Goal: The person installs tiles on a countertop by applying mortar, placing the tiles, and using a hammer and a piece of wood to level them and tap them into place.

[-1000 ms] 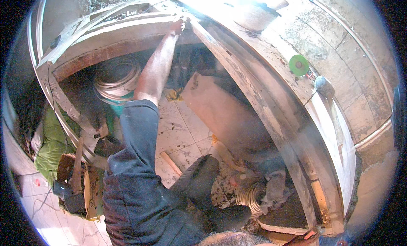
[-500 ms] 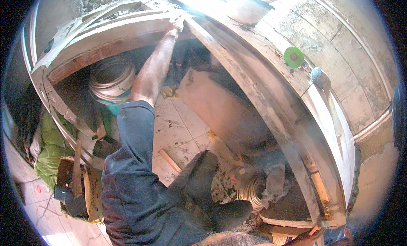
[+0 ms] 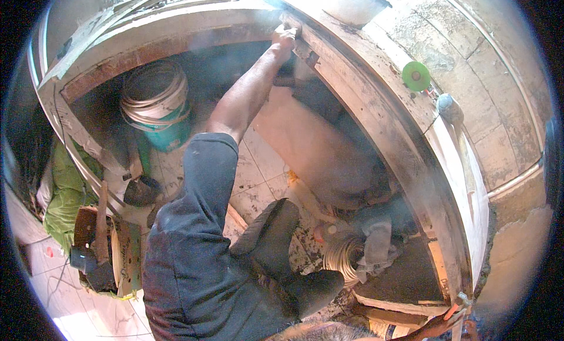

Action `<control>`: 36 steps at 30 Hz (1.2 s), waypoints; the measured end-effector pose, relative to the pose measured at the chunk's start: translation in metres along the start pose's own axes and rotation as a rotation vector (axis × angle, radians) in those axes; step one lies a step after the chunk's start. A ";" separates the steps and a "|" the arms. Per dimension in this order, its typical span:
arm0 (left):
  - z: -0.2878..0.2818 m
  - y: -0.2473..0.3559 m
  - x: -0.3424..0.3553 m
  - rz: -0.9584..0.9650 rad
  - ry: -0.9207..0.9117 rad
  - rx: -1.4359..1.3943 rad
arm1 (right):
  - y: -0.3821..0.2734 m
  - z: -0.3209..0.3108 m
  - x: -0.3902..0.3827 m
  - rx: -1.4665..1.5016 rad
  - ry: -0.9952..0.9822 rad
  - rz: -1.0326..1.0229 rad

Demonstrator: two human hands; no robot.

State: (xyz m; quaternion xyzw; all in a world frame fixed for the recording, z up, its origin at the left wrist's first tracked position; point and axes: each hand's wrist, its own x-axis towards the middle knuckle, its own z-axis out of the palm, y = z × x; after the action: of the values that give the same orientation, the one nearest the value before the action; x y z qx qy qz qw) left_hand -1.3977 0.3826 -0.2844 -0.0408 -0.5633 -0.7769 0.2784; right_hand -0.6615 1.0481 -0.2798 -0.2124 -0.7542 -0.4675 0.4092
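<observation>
My left hand [image 3: 286, 35] reaches up to the long curved wooden beam [image 3: 376, 135] at the top middle, its fingers closed at a small dark piece by the beam's inner edge; what exactly they grip is unclear. My right hand [image 3: 442, 321], low at the right edge of the beam, grips a hammer [image 3: 455, 310] with an orange handle and metal head. A second, curved frame member [image 3: 194, 24] meets the beam near my left hand. Pale haze hangs below that corner, over a large tan board [image 3: 317, 141] inside the frame.
A white-and-teal bucket [image 3: 167, 135] with coiled material stands left. Green cloth [image 3: 64, 194] and a cardboard box [image 3: 126, 259] lie lower left. A coil [image 3: 341, 253] and grey cloth [image 3: 376, 241] lie lower right. A green disc [image 3: 416, 76] and grey cylinder [image 3: 449, 109] sit on the right ledge.
My left hand has moved right along the frame onto the curved beam. The hammer in my right hand has risen further into view. The haze under the corner is more visible.
</observation>
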 end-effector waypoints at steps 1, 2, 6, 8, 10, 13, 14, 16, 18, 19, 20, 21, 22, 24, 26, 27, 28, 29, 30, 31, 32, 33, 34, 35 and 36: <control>0.005 -0.003 0.000 0.072 -0.006 0.020 | 0.003 0.000 0.001 -0.030 -0.028 -0.014; 0.007 -0.006 0.001 0.030 0.001 0.008 | 0.006 0.000 0.001 -0.061 -0.067 -0.030; 0.024 0.010 -0.018 0.026 0.105 0.064 | 0.002 -0.024 0.013 -0.235 -0.327 -0.122; 0.027 0.008 -0.008 0.070 0.169 0.131 | -0.004 -0.028 0.018 -0.263 -0.401 -0.125; 0.034 0.006 -0.007 0.047 0.190 0.179 | 0.010 -0.017 0.014 -0.224 -0.294 -0.103; 0.036 0.013 -0.019 0.058 0.143 0.140 | 0.020 -0.004 0.008 -0.176 -0.179 -0.080; 0.038 0.017 -0.021 0.066 0.149 0.145 | 0.022 0.000 0.007 -0.158 -0.145 -0.077; 0.037 0.019 -0.020 0.087 0.164 0.163 | 0.026 0.006 0.001 -0.135 -0.075 -0.086; 0.042 0.025 -0.019 0.111 0.162 0.180 | 0.029 0.015 -0.008 -0.135 0.023 -0.113; 0.040 0.026 -0.019 0.121 0.157 0.191 | 0.033 0.022 -0.009 -0.133 0.075 -0.121; 0.038 0.024 -0.020 0.130 0.136 0.201 | 0.032 0.027 -0.011 -0.134 0.104 -0.120; 0.024 0.024 -0.014 0.146 0.116 0.237 | 0.028 0.029 -0.003 -0.010 0.071 -0.051; 0.022 0.019 -0.011 0.150 0.075 0.258 | 0.019 0.023 0.002 0.122 0.021 0.065; 0.001 0.016 0.000 0.142 0.021 0.287 | -0.008 0.028 0.012 0.410 0.003 0.321; 0.013 0.006 0.010 0.111 -0.052 0.259 | -0.018 0.024 0.013 0.668 0.092 0.571; 0.011 0.009 0.018 0.104 -0.056 0.258 | -0.030 0.026 0.018 0.777 0.154 0.645; 0.015 0.008 0.026 0.094 -0.070 0.262 | -0.040 0.025 0.019 0.813 0.185 0.684; 0.026 0.010 0.034 0.091 -0.088 0.261 | -0.050 0.011 0.032 0.660 0.181 0.615; 0.039 0.005 0.038 0.076 -0.104 0.258 | -0.049 0.009 0.038 0.560 0.158 0.593; 0.045 0.002 0.041 0.066 -0.116 0.260 | -0.050 0.005 0.038 0.472 0.135 0.572; 0.047 0.001 0.047 0.057 -0.128 0.270 | -0.059 -0.001 0.040 0.400 0.049 0.622; 0.056 -0.007 0.049 0.046 -0.141 0.264 | -0.066 -0.009 0.047 0.325 -0.034 0.662; 0.053 -0.004 0.052 0.052 -0.137 0.263 | -0.071 -0.007 0.041 0.400 0.023 0.705; 0.058 -0.006 0.057 0.045 -0.148 0.264 | -0.079 -0.013 0.045 0.475 0.070 0.733; 0.060 -0.009 0.053 0.041 -0.156 0.273 | -0.094 -0.028 0.058 0.495 0.061 0.752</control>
State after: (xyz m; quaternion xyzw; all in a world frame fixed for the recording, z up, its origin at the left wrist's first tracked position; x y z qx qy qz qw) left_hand -1.4617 0.4174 -0.2506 -0.0740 -0.6827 -0.6817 0.2526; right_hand -0.7490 0.9751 -0.2758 -0.3537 -0.7013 -0.0978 0.6111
